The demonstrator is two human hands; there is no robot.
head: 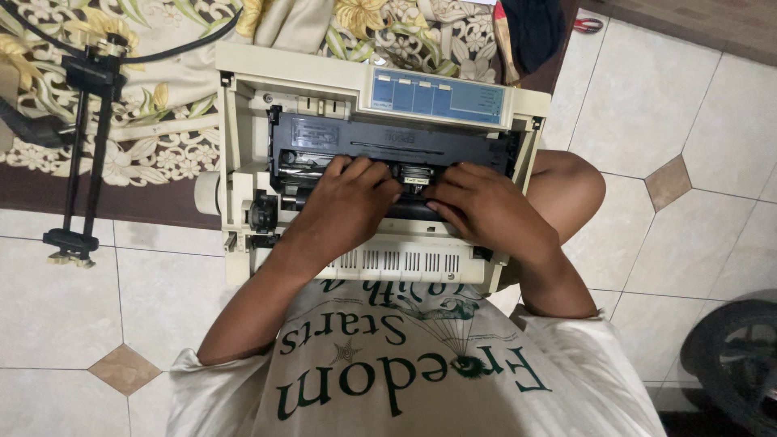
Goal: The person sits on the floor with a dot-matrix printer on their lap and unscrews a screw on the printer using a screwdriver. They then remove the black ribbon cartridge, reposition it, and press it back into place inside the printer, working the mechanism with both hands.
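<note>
Head cam, looking down: beige printer (380,162) with its cover off sits on the person's lap. Left hand (350,197) and right hand (479,204) are both pressed onto the black carriage (388,146) inside — fingers curled, can't tell if they're actually gripping anything.

- The printer (380,162) rests on the person's lap, above the floor (65,307).
- Both hands lie inside its open middle: the left hand (344,202) beside the right hand (477,206), either side of the small carriage (414,176).
- The panel (437,95) sits along the printer's far edge.
- A rug (162,121) lies behind, with a stand (85,154) on it to the left.
- A wheel (736,356) is at the near right.
</note>
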